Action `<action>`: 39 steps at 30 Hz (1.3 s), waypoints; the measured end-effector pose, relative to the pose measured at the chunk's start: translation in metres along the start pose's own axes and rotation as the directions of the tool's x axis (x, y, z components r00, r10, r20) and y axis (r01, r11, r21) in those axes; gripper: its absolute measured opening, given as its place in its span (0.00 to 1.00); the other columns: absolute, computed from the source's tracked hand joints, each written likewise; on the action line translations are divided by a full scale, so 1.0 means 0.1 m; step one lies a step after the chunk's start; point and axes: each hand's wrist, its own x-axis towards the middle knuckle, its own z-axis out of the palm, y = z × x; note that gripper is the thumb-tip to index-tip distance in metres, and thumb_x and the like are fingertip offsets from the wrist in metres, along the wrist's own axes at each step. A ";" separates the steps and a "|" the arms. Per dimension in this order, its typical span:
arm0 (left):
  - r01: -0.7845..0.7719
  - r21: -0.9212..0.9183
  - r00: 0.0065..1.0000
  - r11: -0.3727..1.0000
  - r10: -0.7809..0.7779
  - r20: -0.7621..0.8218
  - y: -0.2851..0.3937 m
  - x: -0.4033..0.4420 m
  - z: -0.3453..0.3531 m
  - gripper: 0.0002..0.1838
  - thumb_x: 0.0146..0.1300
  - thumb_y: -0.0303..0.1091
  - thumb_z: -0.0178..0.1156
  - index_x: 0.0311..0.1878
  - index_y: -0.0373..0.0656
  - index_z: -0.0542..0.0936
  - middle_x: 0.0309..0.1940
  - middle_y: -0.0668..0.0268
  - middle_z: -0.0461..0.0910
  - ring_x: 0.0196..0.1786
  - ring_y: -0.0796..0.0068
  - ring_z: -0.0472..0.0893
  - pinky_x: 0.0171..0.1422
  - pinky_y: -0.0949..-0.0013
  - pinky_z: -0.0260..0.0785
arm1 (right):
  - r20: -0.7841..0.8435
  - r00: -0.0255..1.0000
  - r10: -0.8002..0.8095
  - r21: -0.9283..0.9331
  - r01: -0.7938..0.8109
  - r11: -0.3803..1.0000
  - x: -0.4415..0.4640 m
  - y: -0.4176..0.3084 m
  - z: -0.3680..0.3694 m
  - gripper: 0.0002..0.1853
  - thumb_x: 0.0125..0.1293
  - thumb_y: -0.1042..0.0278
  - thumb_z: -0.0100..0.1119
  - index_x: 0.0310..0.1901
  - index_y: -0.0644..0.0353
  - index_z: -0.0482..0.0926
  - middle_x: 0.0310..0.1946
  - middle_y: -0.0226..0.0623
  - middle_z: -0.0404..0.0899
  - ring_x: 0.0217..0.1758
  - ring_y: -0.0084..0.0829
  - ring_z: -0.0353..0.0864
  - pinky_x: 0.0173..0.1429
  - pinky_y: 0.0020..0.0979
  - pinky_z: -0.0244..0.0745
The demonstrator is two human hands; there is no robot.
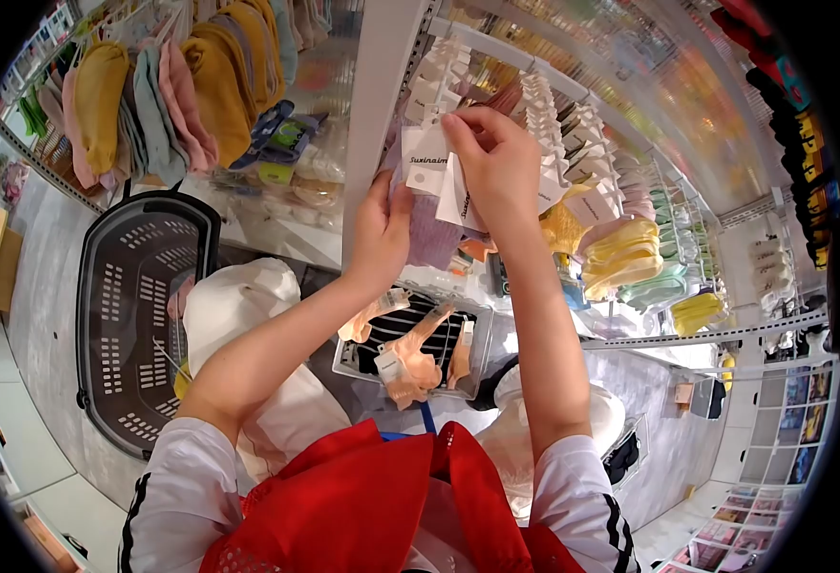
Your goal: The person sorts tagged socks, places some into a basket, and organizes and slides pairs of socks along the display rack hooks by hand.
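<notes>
At a hanging display, my left hand (382, 229) is closed on the left edge of purple socks (432, 234), its thumb in front. My right hand (498, 158) pinches the top of a white label card (426, 158) attached to the socks; the exact grip is partly hidden behind the fingers. A second white card (454, 196) hangs tilted beneath that hand. To the right, yellow socks (622, 253) and pale green socks (659, 284) hang in rows on hooks with similar white cards.
A dark plastic shopping basket (88, 315) stands on the floor at left. Below my hands, a wire basket (477, 358) holds peach-coloured items (410, 368) and striped cloth. More socks (219, 91) hang at upper left. A white shelf upright (382, 95) rises beside my left hand.
</notes>
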 end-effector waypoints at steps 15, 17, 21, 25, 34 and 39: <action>-0.052 -0.003 0.997 0.999 0.051 -0.051 -0.16 0.04 0.05 0.17 0.67 0.36 0.43 0.52 0.32 0.67 0.38 0.57 0.76 0.42 0.70 0.74 0.49 0.69 0.65 | 0.026 0.999 -0.036 -0.127 0.039 0.991 0.11 -0.02 0.06 0.09 0.55 0.67 0.59 0.31 0.66 0.79 0.18 0.33 0.77 0.22 0.17 0.73 0.29 0.21 0.69; -0.035 -0.037 0.999 0.999 0.035 -0.013 -0.22 0.04 0.05 0.17 0.67 0.36 0.43 0.52 0.33 0.67 0.39 0.57 0.75 0.43 0.69 0.74 0.50 0.69 0.64 | 0.032 0.999 0.002 -0.180 0.004 0.984 0.10 -0.07 0.05 0.10 0.54 0.65 0.59 0.31 0.66 0.79 0.19 0.35 0.78 0.22 0.21 0.74 0.29 0.23 0.69; 0.060 -0.015 0.997 0.998 -0.059 0.058 -0.27 0.06 0.03 0.17 0.67 0.37 0.44 0.53 0.36 0.67 0.42 0.55 0.74 0.45 0.68 0.73 0.52 0.69 0.63 | 0.083 0.992 0.095 -0.307 -0.065 0.950 0.12 -0.23 -0.02 0.10 0.52 0.65 0.56 0.29 0.62 0.81 0.24 0.43 0.80 0.30 0.44 0.79 0.39 0.37 0.73; 0.253 0.052 0.965 0.966 -0.248 -0.086 -0.34 0.10 0.09 0.17 0.66 0.36 0.45 0.54 0.36 0.66 0.46 0.52 0.72 0.49 0.63 0.72 0.55 0.67 0.62 | 0.120 0.991 0.060 -0.357 -0.013 0.934 0.20 -0.09 0.00 0.09 0.51 0.66 0.56 0.28 0.61 0.81 0.23 0.43 0.79 0.29 0.44 0.79 0.39 0.37 0.73; 0.197 0.346 0.979 0.917 -0.162 -0.126 -0.92 0.18 0.14 0.38 0.58 0.34 0.55 0.66 0.34 0.47 0.63 0.47 0.54 0.66 0.53 0.56 0.68 0.62 0.48 | -0.114 0.993 0.004 -0.343 -0.043 0.938 0.57 0.36 0.25 0.10 0.54 0.65 0.55 0.33 0.61 0.79 0.28 0.43 0.80 0.31 0.40 0.79 0.38 0.32 0.72; 0.057 0.227 0.989 0.972 -0.086 0.119 -0.37 -0.04 0.21 0.36 0.57 0.30 0.57 0.65 0.33 0.49 0.63 0.52 0.53 0.67 0.62 0.54 0.67 0.65 0.48 | -0.348 0.937 0.012 -0.105 -0.052 0.993 0.39 0.37 0.21 0.11 0.60 0.66 0.52 0.37 0.65 0.76 0.30 0.45 0.79 0.33 0.36 0.79 0.39 0.30 0.71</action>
